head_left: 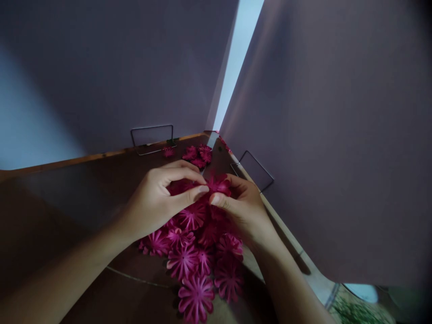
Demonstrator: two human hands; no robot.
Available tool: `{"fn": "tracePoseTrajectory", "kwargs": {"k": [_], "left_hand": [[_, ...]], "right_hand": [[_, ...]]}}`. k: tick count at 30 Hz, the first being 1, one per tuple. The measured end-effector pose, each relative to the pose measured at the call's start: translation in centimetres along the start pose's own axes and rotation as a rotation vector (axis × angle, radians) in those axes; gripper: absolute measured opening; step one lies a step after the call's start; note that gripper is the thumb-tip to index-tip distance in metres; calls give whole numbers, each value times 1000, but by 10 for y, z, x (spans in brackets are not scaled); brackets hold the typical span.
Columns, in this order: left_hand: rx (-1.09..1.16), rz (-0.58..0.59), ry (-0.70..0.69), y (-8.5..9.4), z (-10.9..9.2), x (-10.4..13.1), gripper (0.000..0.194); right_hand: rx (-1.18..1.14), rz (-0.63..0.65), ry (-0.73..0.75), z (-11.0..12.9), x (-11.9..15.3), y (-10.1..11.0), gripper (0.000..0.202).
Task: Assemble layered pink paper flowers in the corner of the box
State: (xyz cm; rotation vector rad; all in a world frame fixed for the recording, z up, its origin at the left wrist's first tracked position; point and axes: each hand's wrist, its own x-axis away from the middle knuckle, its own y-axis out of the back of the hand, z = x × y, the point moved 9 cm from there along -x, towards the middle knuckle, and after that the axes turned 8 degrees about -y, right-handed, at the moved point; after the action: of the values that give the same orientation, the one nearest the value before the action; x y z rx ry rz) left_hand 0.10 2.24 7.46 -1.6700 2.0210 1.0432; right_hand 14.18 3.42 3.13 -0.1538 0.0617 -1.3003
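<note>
A magenta artificial flower piece point(218, 183) with narrow petals is pinched between the thumb and fingers of my right hand point(245, 204). From the other side, my left hand point(162, 193) reaches it with thumb and forefinger closed at its edge. Both hands are over a loose heap of similar magenta flower pieces point(184, 261), which spreads toward me on the brown table point(135, 288). Part of the heap is hidden behind my hands and wrists. A smaller cluster of the same flowers point(197, 155) lies beyond my fingers.
Grey panels point(151, 67) stand upright along the table's far edges, with a bright gap point(232, 67) between them. Bent wire stands point(153, 140) touch their feet at left and right. A single flower point(168, 151) lies by the left wire. Green material point(361, 310) shows at lower right.
</note>
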Motion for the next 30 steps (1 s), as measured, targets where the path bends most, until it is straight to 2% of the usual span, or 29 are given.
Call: {"fn": "tracePoseTrajectory", "kwargs": {"k": [6, 10, 17, 22, 25, 30], "left_hand": [[27, -23, 19, 2, 1, 1, 8], [8, -42, 44, 7, 0, 1, 8], [40, -186, 165, 26, 15, 2, 11], [184, -341, 114, 44, 23, 1, 10], [157, -343, 96, 46, 22, 1, 18], [-36, -251, 82, 40, 19, -2, 23]], "right_hand": [[64, -79, 16, 6, 5, 2, 33], [74, -18, 50, 9, 5, 1, 28], [106, 38, 51, 11, 7, 11, 26], [174, 39, 40, 15, 11, 16, 19], [202, 0, 70, 21, 11, 17, 22], [232, -91, 174, 29, 10, 23, 27]]}}
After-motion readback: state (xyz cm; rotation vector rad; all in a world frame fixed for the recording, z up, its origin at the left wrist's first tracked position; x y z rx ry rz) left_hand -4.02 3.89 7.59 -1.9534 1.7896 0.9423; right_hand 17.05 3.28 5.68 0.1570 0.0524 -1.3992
